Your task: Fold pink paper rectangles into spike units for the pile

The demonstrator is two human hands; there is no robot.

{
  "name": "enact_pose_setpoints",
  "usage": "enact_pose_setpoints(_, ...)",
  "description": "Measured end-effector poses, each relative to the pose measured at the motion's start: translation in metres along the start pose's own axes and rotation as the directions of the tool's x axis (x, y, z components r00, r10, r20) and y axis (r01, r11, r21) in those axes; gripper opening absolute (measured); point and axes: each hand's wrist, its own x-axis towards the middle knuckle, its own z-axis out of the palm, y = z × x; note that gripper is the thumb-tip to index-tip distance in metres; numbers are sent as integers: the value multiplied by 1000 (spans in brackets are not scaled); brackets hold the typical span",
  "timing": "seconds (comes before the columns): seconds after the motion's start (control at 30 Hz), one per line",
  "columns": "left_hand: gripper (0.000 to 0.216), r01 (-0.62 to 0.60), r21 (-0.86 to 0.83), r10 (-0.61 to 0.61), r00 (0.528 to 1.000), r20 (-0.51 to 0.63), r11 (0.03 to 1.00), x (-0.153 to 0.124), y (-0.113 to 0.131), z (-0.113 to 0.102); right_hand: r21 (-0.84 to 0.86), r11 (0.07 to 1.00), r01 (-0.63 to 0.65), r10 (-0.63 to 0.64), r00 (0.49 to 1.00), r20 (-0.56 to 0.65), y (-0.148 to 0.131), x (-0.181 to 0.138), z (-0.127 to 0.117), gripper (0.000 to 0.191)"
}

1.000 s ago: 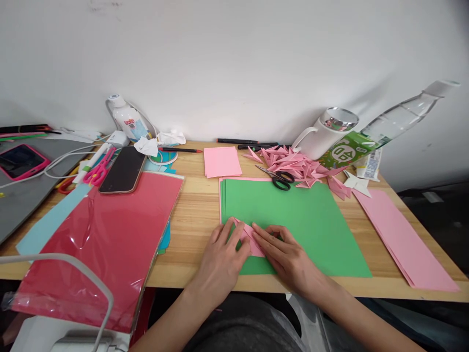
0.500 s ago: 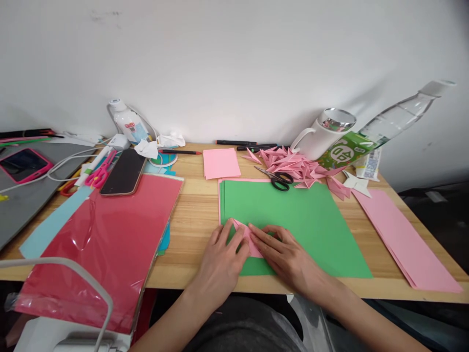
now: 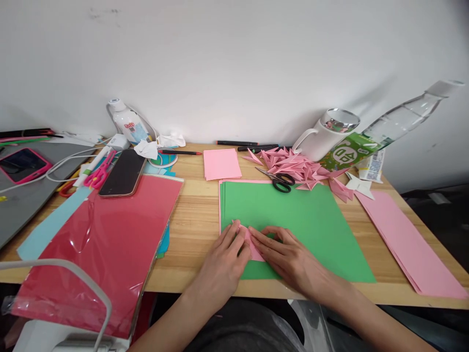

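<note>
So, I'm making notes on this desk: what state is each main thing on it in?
Pink paper: apparently partly folded, under left hand and right hand
Folded pink pieces: heaped
Pink squares: stacked, flat
Green sheets: stacked, flat
Black scissors: lying down; can't tell if fully shut
Black phone: screen dark
Clear bottle: capped
White bottle: capped
Mug: upright; lid unclear
Tissues: crumpled
Red paper: in clear sleeve

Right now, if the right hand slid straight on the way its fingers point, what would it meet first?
The right hand would probably meet the left hand, sliding over the pink paper; exact depth is unclear.
</note>
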Motion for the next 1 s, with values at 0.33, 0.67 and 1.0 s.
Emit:
enact_pose_setpoints(0.33, 24, 15, 48, -15, 1000, -6, 999, -1, -1, 2, 25, 1000, -10, 10, 1000, 11, 2, 2, -4, 40)
enact_pose_setpoints(0.67, 22, 4, 231, -16, 999, 48, 973, 5, 3, -2, -10, 999, -48, 48, 999, -23, 0, 2, -4, 32)
enact_pose_setpoints(1.0, 42, -3, 302, -9, 999, 38, 953, 5, 6, 6, -70, 993, -99, 94, 992, -79, -4, -6, 0, 38)
